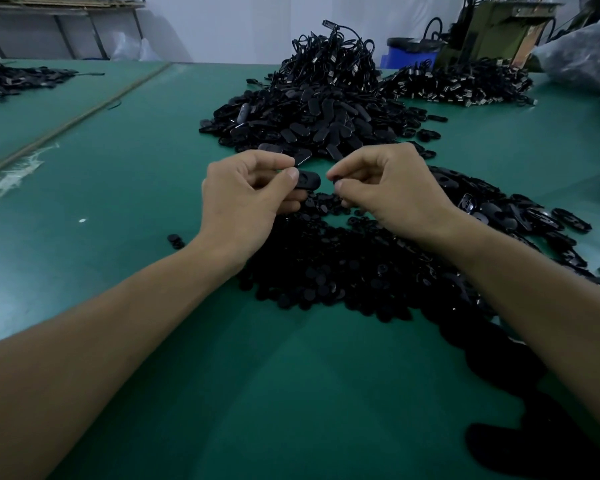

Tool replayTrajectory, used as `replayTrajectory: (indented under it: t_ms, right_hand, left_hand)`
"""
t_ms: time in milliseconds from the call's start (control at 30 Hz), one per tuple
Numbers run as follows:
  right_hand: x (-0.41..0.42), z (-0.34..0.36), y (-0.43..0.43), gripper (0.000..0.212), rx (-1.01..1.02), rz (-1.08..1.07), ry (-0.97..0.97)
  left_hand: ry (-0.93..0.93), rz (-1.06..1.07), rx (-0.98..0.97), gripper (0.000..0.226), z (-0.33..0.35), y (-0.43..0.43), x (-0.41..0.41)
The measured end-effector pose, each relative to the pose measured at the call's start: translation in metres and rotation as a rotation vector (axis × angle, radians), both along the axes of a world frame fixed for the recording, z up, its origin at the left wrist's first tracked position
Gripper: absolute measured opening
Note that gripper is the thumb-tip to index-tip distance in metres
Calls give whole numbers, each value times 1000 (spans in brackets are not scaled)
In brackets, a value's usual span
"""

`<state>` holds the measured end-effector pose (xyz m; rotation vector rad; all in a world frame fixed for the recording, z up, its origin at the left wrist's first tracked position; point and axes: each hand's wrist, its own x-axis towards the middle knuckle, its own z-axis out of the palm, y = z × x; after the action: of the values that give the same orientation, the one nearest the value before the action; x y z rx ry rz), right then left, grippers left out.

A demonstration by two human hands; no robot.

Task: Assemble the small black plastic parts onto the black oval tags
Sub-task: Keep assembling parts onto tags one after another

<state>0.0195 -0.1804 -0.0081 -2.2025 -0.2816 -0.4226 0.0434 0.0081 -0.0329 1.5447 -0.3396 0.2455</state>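
Asker: Bits lie in a dark heap close by the arms. Why there?

Teller: That heap of small parts (pixel 326 271) is nearest, so I think a hand can grab 1 fast.

Asker: What do the hands do just past it?

Teller: The left hand (pixel 246 192) pinches 1 black oval tag (pixel 308 180) with its thumb and curled fingers. The tag sticks out to the right. The right hand (pixel 388 188) squeezes its thumb and finger tips on a tiny dark thing. I think it is 1 small black part (pixel 337 181), just beside the tag. They are held so close to push the part onto the tag, I think.

Asker: And farther off?

Teller: More tags (pixel 499 209) lie to the right. I cannot tell if they are done. Behind the hands is a big pile of tags (pixel 309 123) with looped cords (pixel 333 53) on top. It all sits on a green table mat (pixel 118 202). At the back are a blue bin (pixel 409 55), a green machine (pixel 499 29) and a white wall (pixel 239 22).
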Motion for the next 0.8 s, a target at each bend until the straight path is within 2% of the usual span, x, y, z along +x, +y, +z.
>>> replayTrajectory:
  t_ms: [267, 433, 800]
  right_hand:
    - [-2, 3, 4, 22, 21, 30, 5]
    - [-4, 7, 6, 9, 48, 20, 10]
    - [-8, 10, 13, 7, 33, -15, -27]
  left_hand:
    - [-15, -15, 16, 12, -1, -1, 0]
    - [-19, -43, -4, 13, 0, -3, -2]
    - [-38, -73, -7, 16, 3, -5, -6]
